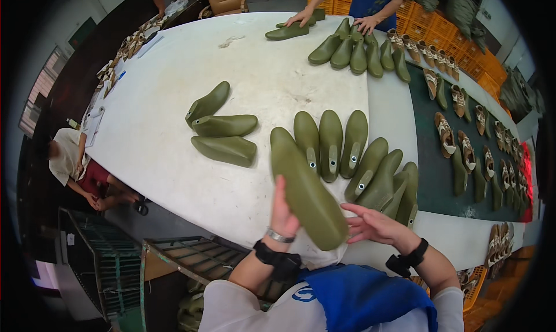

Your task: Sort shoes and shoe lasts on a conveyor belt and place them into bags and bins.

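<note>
A large olive-green shoe last [308, 187] is raised in front of me, slanting from upper left to lower right. My left hand [282, 215] grips it along its left side, with most of the fingers hidden behind it. By the last's lower end is my right hand [377, 224], fingers stretched out and apart; whether the fingertips touch it I cannot tell. Just beyond, several green lasts [331, 143] stand or lie in a row on the white table [278, 88]. Further left, a small group of three lasts [225, 125] lies on its own.
Across the table a co-worker's hands [367, 25] rest by several more lasts [341, 53]. On the right, brown-and-white shoes [445, 134] and lasts sit on a dark green conveyor belt [431, 181]. A seated person [75, 164] is at the left. Metal racks [174, 256] stand below the table's left edge.
</note>
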`<state>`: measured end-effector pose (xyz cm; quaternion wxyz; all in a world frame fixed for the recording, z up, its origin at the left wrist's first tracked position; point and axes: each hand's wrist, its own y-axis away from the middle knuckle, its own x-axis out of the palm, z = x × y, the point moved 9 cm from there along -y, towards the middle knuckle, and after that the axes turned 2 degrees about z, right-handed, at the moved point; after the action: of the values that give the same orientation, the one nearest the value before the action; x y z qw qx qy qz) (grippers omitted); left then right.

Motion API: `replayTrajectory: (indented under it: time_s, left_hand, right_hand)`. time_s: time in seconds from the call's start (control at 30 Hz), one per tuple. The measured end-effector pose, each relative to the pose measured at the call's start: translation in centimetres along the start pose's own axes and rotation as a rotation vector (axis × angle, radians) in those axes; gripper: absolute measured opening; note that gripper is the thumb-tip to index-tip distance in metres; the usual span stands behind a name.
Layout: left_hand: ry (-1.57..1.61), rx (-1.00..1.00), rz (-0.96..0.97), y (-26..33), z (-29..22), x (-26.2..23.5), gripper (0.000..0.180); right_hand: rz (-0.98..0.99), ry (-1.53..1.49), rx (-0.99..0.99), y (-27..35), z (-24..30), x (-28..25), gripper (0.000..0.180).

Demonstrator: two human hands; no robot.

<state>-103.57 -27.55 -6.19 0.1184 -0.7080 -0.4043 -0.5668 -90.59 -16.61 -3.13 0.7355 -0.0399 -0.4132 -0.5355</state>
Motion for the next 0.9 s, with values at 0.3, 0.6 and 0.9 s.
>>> replayTrajectory:
  time_s: [0.3,0.6,0.9]
  left_hand:
    - [-1.886,0.851,0.083,-10.3,-11.7,0.8,0.041]
    - [-2.628,-0.209,-0.728,-12.8,-19.7,-9.7,0.087]
    - [-2.723,-0.171,-0.724,-7.9,-15.9,-11.5,0.071]
  right_hand:
    - [-0.663,-0.030,-0.568,11.6,3.0,-8.2,0.049]
    - [-1.740,1.232,0.150,27.9,-5.1,-17.4,0.049]
    - [-1.614,1.228,0.241,25.5,-7.1,-18.6,0.049]
